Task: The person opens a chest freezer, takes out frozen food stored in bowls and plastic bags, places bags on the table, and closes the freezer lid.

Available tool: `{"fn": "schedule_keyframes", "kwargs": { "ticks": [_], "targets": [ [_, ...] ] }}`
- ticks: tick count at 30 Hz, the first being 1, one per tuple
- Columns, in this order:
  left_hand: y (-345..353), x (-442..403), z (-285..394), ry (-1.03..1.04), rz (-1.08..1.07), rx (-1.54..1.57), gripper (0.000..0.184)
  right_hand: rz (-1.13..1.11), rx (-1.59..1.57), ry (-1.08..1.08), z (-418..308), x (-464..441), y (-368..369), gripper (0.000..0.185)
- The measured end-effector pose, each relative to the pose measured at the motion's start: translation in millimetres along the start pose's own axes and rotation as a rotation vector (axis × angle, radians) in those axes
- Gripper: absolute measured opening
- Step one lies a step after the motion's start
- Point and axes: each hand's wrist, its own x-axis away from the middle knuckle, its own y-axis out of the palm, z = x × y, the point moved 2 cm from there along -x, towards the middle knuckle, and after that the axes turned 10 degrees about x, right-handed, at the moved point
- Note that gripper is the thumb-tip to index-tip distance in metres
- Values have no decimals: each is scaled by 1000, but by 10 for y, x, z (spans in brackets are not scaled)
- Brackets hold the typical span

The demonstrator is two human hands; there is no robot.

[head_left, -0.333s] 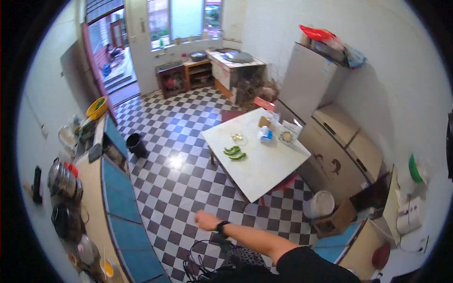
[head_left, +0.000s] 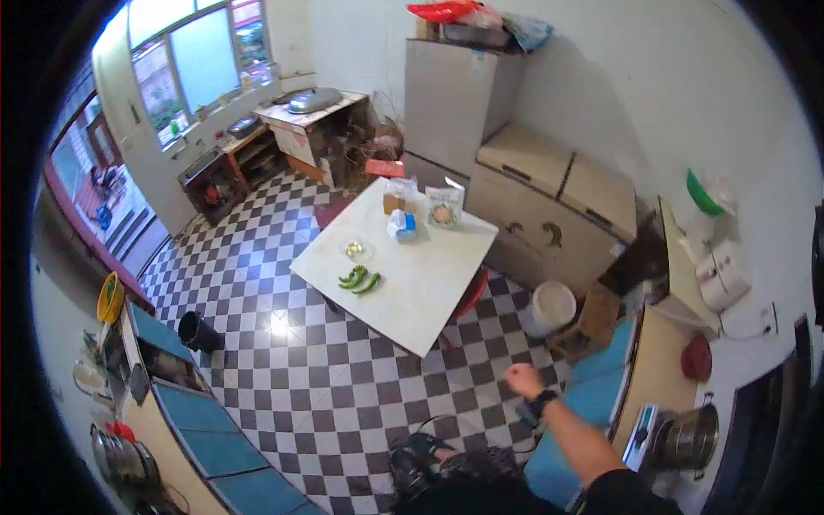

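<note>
My right hand (head_left: 524, 380) is in front of my body, above the checkered floor, with a dark watch (head_left: 538, 403) on the wrist. Its fingers look curled closed, and nothing shows in them. The nearest furniture is the blue cabinet front (head_left: 592, 403) on the right. My left hand is out of view. Farther off, a white-topped table (head_left: 421, 296) carries green peppers (head_left: 359, 280), a clear dish of pale pieces that look like garlic (head_left: 355, 250), a blue-and-white package (head_left: 401, 226) and a printed bag (head_left: 444, 208).
A white bucket (head_left: 551, 307) and a wooden box (head_left: 590, 324) stand between the table and right counter. A steel pot (head_left: 689, 436) sits on that counter. On the left are a black bin (head_left: 197, 332) and a counter with pots. A fridge (head_left: 446, 103) and chest freezer (head_left: 536, 227) line the wall.
My view has turned right, so the table now appears farther left and the steel pot has come into sight. My right hand has moved rightward across the picture.
</note>
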Motion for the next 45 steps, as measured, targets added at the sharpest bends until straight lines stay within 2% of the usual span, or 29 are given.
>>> {"fn": "schedule_keyframes", "kwargs": {
  "ticks": [1,3,4,6,8,10,11,12,13,14,15,17,18,19,21,23,24,25,27,29,30,31,33,37,39,40,42,43,45],
  "targets": [
    [-36,-206,201,35,-27,-40,33,125,34,-48,133,220,-257,23],
    [-93,-552,530,103,-77,-160,31,82,-273,228,753,531,-397,21],
    [-116,-706,687,171,-117,-306,31,86,-298,279,1034,660,-458,20],
    [-60,-1028,1005,533,-198,-906,30,113,-351,392,1445,1027,-529,19],
    [123,-1352,1485,807,-149,-1122,31,116,-380,457,1712,1246,-480,19],
    [322,-1656,2206,731,-93,-516,18,186,-516,590,2002,1352,-395,18],
    [408,-1470,2664,548,-334,287,13,154,-514,603,2132,1376,-360,18],
    [662,-1655,2936,411,-593,725,12,137,-572,587,2230,1396,-296,18],
    [776,-1181,3485,314,-441,713,19,123,-635,567,2354,1363,-221,18],
    [910,-1017,3866,273,-638,808,27,112,-750,580,2587,1288,-121,19],
    [1136,-963,4179,221,-629,713,32,87,-762,585,2692,1196,-69,19],
    [1557,-811,4708,166,-940,853,36,94,-834,688,2880,961,-141,21],
    [1817,-822,4872,169,-927,846,36,83,-843,690,2962,810,-235,21],
    [2096,-853,5062,447,-946,661,36,79,-855,657,3030,655,-357,16],
    [2397,-505,5559,713,-958,451,37,82,-872,633,3180,348,-600,12],
    [2618,10,6096,563,-954,440,37,101,-734,587,3357,-83,-1007,20],
    [2719,270,6344,629,-937,437,36,132,-733,582,3378,-328,-1246,20],
    [2816,369,6616,145,-1105,786,37,141,-644,549,3335,-556,-1451,17],
    [3028,718,7065,275,-955,631,39,185,-551,522,3251,-974,-1911,17],
    [3248,769,7425,435,-959,509,39,258,-235,304,3086,-1470,-2345,19],
    [3283,985,7716,317,-858,498,38,283,-242,305,3067,-1740,-2497,19],
    [3330,1031,7935,314,-897,509,37,318,-266,260,3031,-2000,-2625,19],
    [3545,1008,8382,376,-838,429,35,367,-293,217,2879,-2448,-2892,21],
    [4031,891,9413,495,-789,285,33,460,4,120,2037,-3056,-3546,19],
    [4324,811,10097,758,-679,32,33,467,44,34,1791,-3401,-3828,18],
    [4474,779,10478,778,-702,38,33,453,-30,105,1740,-3571,-3907,21],
    [4721,868,11169,1349,-522,-202,37,479,82,46,1514,-3844,-4233,22],
    [4818,989,11493,1347,-505,-253,40,477,179,-27,1377,-4010,-4395,23],
    [5025,1186,12119,1517,-462,-372,40,460,107,-52,1046,-4164,-4763,23]
  ]
}}
